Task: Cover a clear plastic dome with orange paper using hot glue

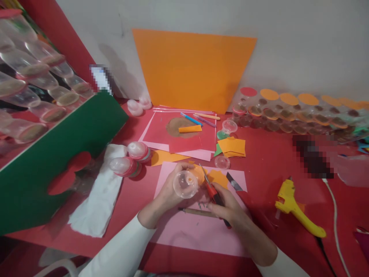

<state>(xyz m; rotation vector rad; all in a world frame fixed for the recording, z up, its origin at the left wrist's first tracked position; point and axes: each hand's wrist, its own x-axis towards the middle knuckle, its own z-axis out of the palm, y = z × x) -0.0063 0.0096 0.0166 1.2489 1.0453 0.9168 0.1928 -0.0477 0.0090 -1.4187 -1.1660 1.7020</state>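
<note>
My left hand grips a small clear plastic cup, its round face turned up toward me. Just right of the cup, an orange paper disc shows; whether my fingers hold it too I cannot tell. In my right hand are scissors with red and black handles, blades pointing up beside the disc. Both hands are over a pink sheet. On it lie a thin wooden-handled stick, a cut orange paper piece and a dark blade.
A yellow glue gun lies at right by a white cable. At left are a green board, a white cloth and two capped cups. Orange squares and red sheets lie behind; an orange board leans against the wall.
</note>
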